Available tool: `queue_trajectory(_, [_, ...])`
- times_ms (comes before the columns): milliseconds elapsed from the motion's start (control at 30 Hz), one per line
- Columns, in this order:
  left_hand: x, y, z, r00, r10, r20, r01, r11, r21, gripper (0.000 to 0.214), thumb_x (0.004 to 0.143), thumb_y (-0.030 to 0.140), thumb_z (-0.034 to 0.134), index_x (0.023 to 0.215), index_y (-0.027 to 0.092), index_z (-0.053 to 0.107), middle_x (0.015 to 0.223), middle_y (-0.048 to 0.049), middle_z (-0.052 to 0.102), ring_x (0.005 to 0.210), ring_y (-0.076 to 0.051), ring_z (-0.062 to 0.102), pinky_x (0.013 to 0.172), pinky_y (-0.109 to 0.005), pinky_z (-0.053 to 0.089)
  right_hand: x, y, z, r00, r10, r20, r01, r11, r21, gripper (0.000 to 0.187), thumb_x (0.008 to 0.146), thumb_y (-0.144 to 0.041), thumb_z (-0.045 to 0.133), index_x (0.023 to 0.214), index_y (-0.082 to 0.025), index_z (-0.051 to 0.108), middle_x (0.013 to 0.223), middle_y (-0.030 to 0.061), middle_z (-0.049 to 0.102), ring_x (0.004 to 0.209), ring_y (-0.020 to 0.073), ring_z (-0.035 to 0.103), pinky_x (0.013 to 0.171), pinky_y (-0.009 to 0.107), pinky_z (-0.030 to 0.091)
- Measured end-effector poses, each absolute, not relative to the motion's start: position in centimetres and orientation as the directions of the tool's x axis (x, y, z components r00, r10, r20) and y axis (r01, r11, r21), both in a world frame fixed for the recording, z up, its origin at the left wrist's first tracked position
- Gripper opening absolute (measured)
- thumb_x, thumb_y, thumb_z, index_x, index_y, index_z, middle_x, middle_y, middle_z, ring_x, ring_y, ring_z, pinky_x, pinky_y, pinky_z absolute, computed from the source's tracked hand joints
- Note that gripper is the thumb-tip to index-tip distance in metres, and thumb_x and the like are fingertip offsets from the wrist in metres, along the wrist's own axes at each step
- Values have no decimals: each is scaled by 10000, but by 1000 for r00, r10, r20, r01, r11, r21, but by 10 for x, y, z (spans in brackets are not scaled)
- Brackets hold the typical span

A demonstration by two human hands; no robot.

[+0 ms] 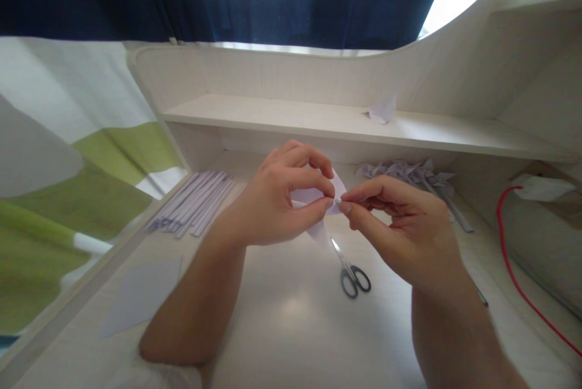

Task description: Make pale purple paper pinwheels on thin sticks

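Observation:
Above the middle of the desk, both hands work on a white paper pinwheel (pixel 339 186) with flaps that stick out upward and downward. My left hand (pixel 291 192) is closed on it from the left, thumb and forefinger pinched near its centre. From the right, my right hand (pixel 400 219) pinches the same centre between thumb and fingertips; any small piece there is hidden. Just below lies a pair of scissors (pixel 350 271) with black handles, blades pointing away and slightly apart. Neither hand touches the scissors.
Several rolled paper sticks (pixel 193 201) lie at the back left. A sheet of white paper (pixel 143 292) is at the front left. Folded paper pinwheels (pixel 404 172) are heaped at the back right. Another paper piece (pixel 382 111) sits on the shelf (pixel 282 113). A red cable (pixel 504 249) runs along the right.

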State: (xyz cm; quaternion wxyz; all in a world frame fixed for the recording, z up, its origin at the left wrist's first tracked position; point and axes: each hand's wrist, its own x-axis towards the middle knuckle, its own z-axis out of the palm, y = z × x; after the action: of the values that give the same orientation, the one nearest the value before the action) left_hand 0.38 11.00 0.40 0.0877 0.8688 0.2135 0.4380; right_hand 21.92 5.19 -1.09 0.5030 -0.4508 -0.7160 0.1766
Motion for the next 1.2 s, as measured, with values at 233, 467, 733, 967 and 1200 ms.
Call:
queue_trajectory(233, [6, 109, 4, 536, 430, 727, 269, -903, 335, 109, 890, 131, 736, 884, 238, 758, 1092, -46, 742, 1064, -218, 672, 1025, -411, 526, 218, 53, -12, -90, 843, 531, 432, 513, -742, 40, 902, -216, 790, 930, -243, 779, 801, -7, 766, 676, 156, 707, 606, 279, 530])
queue_trajectory(467, [5, 112, 3, 522, 445, 727, 287, -895, 342, 66, 890, 181, 775, 872, 238, 746, 1090, -41, 737, 1075, -223, 659, 1017, -411, 518, 221, 53, -14, -97, 849, 520, 421, 508, -752, 61, 897, -195, 784, 913, -241, 748, 803, -12, 748, 696, 157, 698, 619, 277, 527])
queue_trajectory(733, [3, 111, 5, 550, 461, 696, 308, -887, 344, 100, 915, 158, 750, 884, 253, 761, 1122, -31, 740, 1122, -222, 655, 1064, -415, 495, 221, 55, -10, -162, 864, 477, 444, 495, -747, 110, 911, -193, 768, 1012, -223, 738, 858, 4, 750, 740, 157, 686, 665, 281, 545])
queue_trajectory(967, [4, 111, 4, 523, 477, 707, 367, -874, 319, 73, 899, 197, 780, 866, 242, 733, 1139, -40, 743, 1124, -237, 654, 1047, -420, 490, 221, 56, -11, -140, 889, 436, 432, 452, -781, 41, 893, -205, 795, 897, -221, 757, 777, 2, 748, 691, 153, 679, 590, 264, 507])
queue_trajectory(1200, [4, 111, 5, 429, 465, 775, 375, -872, 315, 136, 855, 242, 829, 941, 256, 724, 1106, -41, 751, 1099, -248, 668, 1023, -418, 519, 223, 74, -14, -170, 931, 324, 98, 343, -934, 129, 849, -275, 870, 836, -205, 762, 694, 6, 748, 627, 152, 693, 603, 275, 554])
